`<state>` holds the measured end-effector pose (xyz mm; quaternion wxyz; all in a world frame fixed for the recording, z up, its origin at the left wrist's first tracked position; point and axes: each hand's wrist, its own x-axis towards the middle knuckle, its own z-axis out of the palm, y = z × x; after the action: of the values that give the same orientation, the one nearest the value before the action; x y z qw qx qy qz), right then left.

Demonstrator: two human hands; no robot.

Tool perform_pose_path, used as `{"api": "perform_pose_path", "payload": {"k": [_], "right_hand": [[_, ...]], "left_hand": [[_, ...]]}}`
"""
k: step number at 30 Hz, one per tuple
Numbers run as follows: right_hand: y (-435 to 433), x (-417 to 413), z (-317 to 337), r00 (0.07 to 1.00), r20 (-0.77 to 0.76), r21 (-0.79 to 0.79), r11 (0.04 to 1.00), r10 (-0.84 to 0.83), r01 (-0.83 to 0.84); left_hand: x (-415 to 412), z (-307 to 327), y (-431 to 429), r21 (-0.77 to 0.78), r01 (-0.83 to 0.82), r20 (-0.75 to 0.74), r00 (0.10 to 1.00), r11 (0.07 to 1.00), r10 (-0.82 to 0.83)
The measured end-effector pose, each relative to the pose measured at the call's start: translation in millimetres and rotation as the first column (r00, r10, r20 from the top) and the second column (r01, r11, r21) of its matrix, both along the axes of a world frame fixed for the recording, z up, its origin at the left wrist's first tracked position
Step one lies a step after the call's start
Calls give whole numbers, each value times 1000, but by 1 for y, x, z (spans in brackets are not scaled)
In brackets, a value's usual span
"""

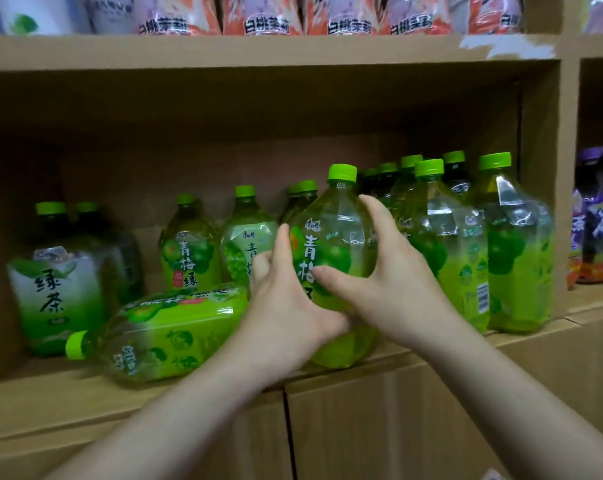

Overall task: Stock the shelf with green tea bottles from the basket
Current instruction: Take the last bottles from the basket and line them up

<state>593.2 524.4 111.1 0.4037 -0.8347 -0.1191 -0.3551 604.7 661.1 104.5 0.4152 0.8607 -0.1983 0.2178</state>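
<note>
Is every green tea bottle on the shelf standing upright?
No, one green tea bottle lies on its side on the shelf, left of the bottle both hands hold.

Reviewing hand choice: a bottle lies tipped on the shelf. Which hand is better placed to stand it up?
Probably left. The left hand sits beside the tipped bottle's base; the right hand is across the held bottle.

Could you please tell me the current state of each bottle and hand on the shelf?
Held bottle: upright at the shelf edge, capped, gripped by both hands.
Fallen bottle: lying on its side, cap pointing left.
White-label bottle: upright, capped.
Right-hand bottles: upright, capped.
Left hand: around the held bottle.
Right hand: around the held bottle.
</note>
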Motion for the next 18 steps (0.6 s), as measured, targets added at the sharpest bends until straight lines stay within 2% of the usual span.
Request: {"api": "perform_pose_path", "payload": {"k": [2,5,6,10,12,14,15,18], "right_hand": [[-4,4,4,993,-29,59,992,117,-115],[-6,11,2,953,-81,127,951,292,-281],[-6,14,0,934,-82,156,930,348,-333],[-7,21,-3,850,-57,319,816,524,-482],[-7,21,-3,832,-53,344,792,553,-504],[-4,18,-5,838,-45,312,804,544,-506],[-2,15,-6,867,-44,260,844,496,-469],[7,5,-9,987,63,-5,989,146,-146]], "left_hand": [[-3,17,25,87,73,-47,997,994,-69],[5,52,73,240,34,74,996,970,-53],[8,60,88,317,15,46,998,948,-31],[21,56,124,639,136,-302,950,757,84],[27,46,132,699,159,-332,936,697,119],[31,44,142,747,124,-320,928,653,189],[33,44,146,765,102,-314,921,636,230],[31,43,155,724,67,-300,927,687,225]]}}
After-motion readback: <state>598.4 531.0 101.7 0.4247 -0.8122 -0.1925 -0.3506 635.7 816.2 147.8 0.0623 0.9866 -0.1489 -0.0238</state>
